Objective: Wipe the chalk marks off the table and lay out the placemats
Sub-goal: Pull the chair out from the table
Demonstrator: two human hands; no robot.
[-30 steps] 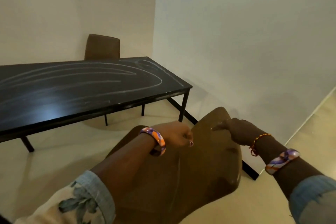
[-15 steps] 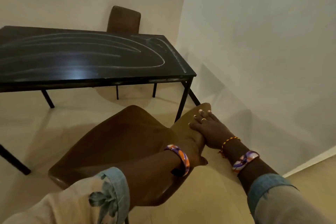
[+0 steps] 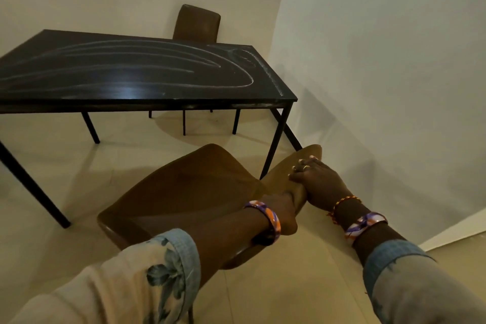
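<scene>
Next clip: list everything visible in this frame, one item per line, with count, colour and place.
table: one, black, left of centre near the wall corner
chalk marks: several long curved streaks, white, across the tabletop
far chair: one, brown, behind the table against the wall
near chair: one, brown, foreground, in front of the table
bracelets: patterned purple-orange, one on each wrist; also a thin beaded one on the right wrist
left hand: grips the near chair's backrest
right hand: grips the backrest top, ring on a finger
</scene>
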